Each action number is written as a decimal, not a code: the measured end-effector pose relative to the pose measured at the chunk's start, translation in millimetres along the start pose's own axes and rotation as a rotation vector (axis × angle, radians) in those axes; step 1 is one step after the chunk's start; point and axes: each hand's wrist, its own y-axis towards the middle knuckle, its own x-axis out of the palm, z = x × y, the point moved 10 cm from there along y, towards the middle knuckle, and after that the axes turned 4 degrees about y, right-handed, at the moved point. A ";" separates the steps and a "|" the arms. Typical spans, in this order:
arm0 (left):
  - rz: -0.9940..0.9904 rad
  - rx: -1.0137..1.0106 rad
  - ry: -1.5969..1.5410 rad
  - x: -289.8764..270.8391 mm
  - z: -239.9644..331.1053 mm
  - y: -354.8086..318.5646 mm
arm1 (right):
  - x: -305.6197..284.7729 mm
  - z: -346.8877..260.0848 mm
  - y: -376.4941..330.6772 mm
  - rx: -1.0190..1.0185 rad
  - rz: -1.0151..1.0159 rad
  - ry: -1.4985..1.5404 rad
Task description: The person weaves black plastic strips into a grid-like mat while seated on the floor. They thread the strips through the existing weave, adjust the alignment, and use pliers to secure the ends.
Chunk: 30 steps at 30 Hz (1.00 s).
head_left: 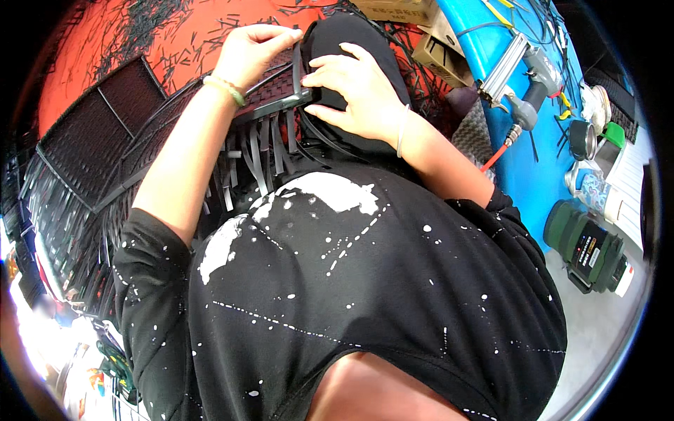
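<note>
A dark woven panel [210, 119] with loose strip ends hanging lies across the person's lap. The left hand [249, 52] grips its top edge; the right hand [354, 88] presses open-fingered beside it. Brown cardboard boxes [435, 49] sit beyond, near a blue counter [519, 175] carrying a nail gun [523, 74].

Both hands sit close together on the dark woven wicker panel [175, 119], the left hand [249, 52] at its upper edge and the right hand [354, 91] just beside, so no gap lies between them. Loose grey strip ends [263, 158] hang under the panel edge and block the way toward the body. Right of the right forearm, a grey pneumatic nail gun [523, 77] on the blue bench top [519, 175] narrows that side. Scattered black strip offcuts [161, 28] cover the red floor [77, 63] above the left hand.
</note>
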 end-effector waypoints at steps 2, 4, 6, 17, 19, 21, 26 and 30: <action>0.024 0.008 0.030 2.0 -0.7 -3.1 | 0.2 0.1 -1.0 0.017 0.001 0.011; -0.027 -0.043 -0.104 0.4 -5.0 -6.3 | 0.6 -0.2 -0.7 0.032 0.019 0.018; -0.070 -0.093 -0.180 2.4 -4.0 -12.1 | 1.1 1.0 -0.3 0.035 0.031 0.017; -0.156 -0.236 -0.231 17.9 -14.2 -43.2 | -12.4 2.0 -5.8 0.052 0.148 0.044; -0.050 -0.215 -0.249 15.3 -6.6 -50.0 | -11.1 1.2 -6.2 0.047 0.147 0.034; 0.075 -0.157 -0.091 1.6 2.2 -56.2 | -10.8 0.2 -5.5 0.040 0.144 0.044; -0.029 0.164 0.312 2.4 26.1 -54.6 | -7.4 1.2 -4.1 0.079 0.082 0.061; -0.156 0.501 0.845 20.2 47.3 -56.2 | -9.1 -1.4 -5.3 0.070 0.112 0.070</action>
